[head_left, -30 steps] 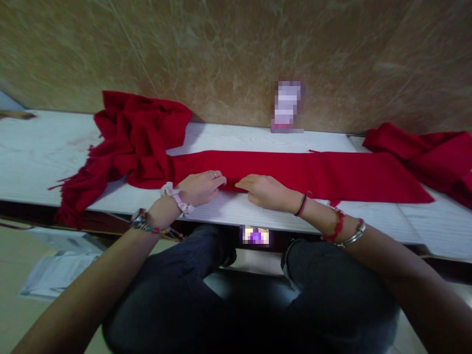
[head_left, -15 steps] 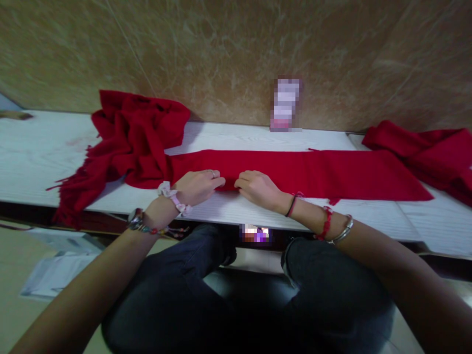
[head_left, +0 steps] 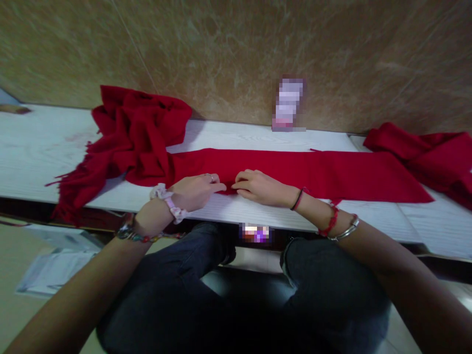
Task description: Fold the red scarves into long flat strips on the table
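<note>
A red scarf (head_left: pixel 273 164) lies along the white table in a long flat strip. Its left part is bunched in a crumpled heap (head_left: pixel 140 123), with fringe hanging over the front edge. At the strip's near edge, my left hand (head_left: pixel 193 191) has its fingers closed on the cloth, a ring on one finger. Just to the right, my right hand (head_left: pixel 260 188) pinches the same edge, its fingertips a small gap from the left ones. The fingertips partly hide the cloth they hold.
Another folded red cloth (head_left: pixel 424 152) lies at the right end of the white table (head_left: pixel 236 132). A blurred-out upright item (head_left: pixel 289 101) leans against the marble-like wall (head_left: pixel 221 59). Below the front edge are a blurred bright object (head_left: pixel 256 233) and my legs; papers (head_left: pixel 55 270) lie lower left.
Both hands have shifted slightly towards me along the near edge, and the wrists have lowered a little. The scarf lies nearly as before.
</note>
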Available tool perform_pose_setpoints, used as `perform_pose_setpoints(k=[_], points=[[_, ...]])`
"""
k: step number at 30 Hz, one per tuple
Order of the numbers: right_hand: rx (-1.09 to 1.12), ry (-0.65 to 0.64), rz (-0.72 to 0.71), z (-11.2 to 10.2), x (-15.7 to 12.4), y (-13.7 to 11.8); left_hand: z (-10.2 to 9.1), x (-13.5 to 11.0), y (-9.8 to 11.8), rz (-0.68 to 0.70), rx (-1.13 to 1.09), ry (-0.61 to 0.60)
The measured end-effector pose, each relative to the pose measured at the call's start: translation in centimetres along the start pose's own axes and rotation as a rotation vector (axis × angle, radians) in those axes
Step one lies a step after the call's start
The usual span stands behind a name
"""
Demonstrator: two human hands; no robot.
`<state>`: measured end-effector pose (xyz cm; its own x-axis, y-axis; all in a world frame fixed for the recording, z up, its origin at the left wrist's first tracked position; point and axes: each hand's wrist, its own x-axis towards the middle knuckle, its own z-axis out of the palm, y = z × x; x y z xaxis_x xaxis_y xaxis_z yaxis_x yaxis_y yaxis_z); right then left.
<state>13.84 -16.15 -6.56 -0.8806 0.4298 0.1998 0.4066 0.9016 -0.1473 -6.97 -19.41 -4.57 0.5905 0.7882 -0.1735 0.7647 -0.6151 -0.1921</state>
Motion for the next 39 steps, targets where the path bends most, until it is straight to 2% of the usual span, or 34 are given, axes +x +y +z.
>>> perform_pose_setpoints(k=[5,12,15,18,21,26,28,30,35,39], points=[[0.003,-0.06,0.079,0.1,0.8,1.1,-0.4,-0.9,-0.3,0.086,-0.132,0.026],[0.044,-0.149,0.296,0.2,2.1,4.4,-0.6,-0.9,-0.5,0.078,-0.185,0.008],[0.126,-0.157,0.214,0.1,2.6,3.8,-0.5,-1.0,-0.5,0.051,-0.166,-0.002],[0.172,-0.217,0.077,0.5,3.2,2.8,-0.3,-1.2,-0.6,-0.016,-0.12,-0.09],[0.151,-0.233,0.053,0.9,3.8,3.5,-0.4,-1.4,-0.5,-0.051,-0.117,-0.201],[0.044,-0.208,0.241,1.0,5.3,7.4,-1.3,-1.3,-0.2,-0.046,-0.15,-0.28],[-0.012,-0.202,0.314,0.9,5.8,8.2,-1.5,-1.2,-0.2,-0.042,-0.146,-0.292],[-0.047,-0.176,0.307,0.8,6.0,8.0,-1.5,-1.3,-0.2,-0.044,-0.135,-0.29],[-0.005,-0.128,0.127,1.5,5.1,5.1,-1.0,-1.4,-0.5,-0.042,-0.142,-0.268],[-0.017,-0.085,0.164,1.9,4.4,4.0,-1.1,-1.3,-0.5,-0.055,-0.15,-0.284]])
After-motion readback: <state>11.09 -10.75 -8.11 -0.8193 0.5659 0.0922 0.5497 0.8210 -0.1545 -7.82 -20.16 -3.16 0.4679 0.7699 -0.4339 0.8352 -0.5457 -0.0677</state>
